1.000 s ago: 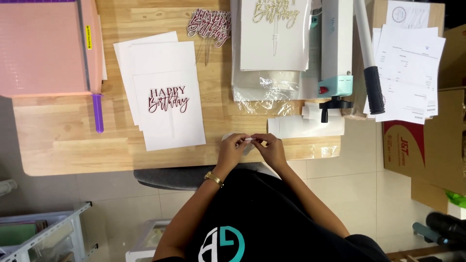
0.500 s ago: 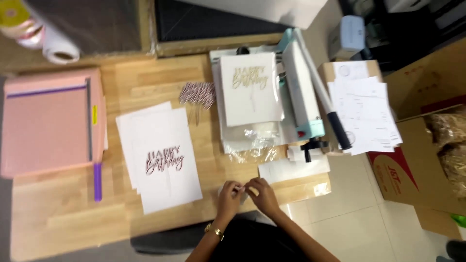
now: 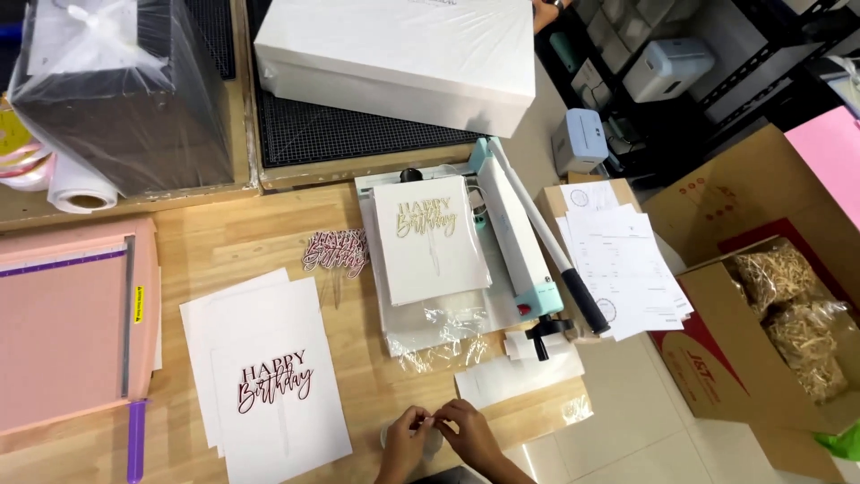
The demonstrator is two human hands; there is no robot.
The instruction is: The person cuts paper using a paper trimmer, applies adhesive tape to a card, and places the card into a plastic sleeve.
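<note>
Head view, looking down on a wooden table (image 3: 269,233). I am bringing both hands together at the near edge of the table, low in the frame. My left hand (image 3: 405,445) and my right hand (image 3: 468,433) are meeting fingertip to fingertip, pinching a small pale strip (image 3: 433,419) between them. The fingers are drawn in close, not spread; each hand is closing on one end of the strip, though the piece is too small for me to tell what it is. I judge that I am holding it just above the table edge so that both thumbs can work on it.

To the left of my hands, a stack of white cards (image 3: 269,376) is lying flat, the top one carrying a dark cursive cake topper (image 3: 274,381). A second white card with a gold topper (image 3: 428,235) is resting on the bed of the mint-green heat sealer (image 3: 515,242), with clear plastic bags (image 3: 434,330) bunching at its near end; this looks like the bagging station, within reach of the hands. A loose pile of pink toppers (image 3: 336,252) is lying between the two cards. A pink paper trimmer (image 3: 72,323) is sitting at the far left. Printed paper sheets (image 3: 623,264) are lying on a cardboard box at the right, beside an open carton of straw filling (image 3: 788,314). A white box (image 3: 403,54) is standing on a cutting mat beyond.
</note>
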